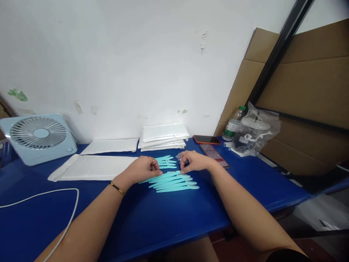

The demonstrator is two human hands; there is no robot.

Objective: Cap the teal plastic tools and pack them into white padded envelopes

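Several slim turquoise eyebrow razors (177,188) lie fanned out side by side on the blue table, their wider ends to the right. A second group of the same razors (165,159) lies just behind, partly covered by my left hand (145,169). Its fingers are closed in a pinch at the handle side of the rearmost razor in the front row. My right hand (192,162) pinches that razor's wider end, with thumb and forefinger together. Small clear plastic pieces (178,155) sit beside the curled fingers of my right hand.
White padded envelopes (163,133) are stacked by the wall, and more flat ones (95,167) lie left. A blue fan (40,136) stands at far left, near a white cable (76,203). Two phones (207,139), a bottle (233,125) and a bagged cup (255,131) are at right.
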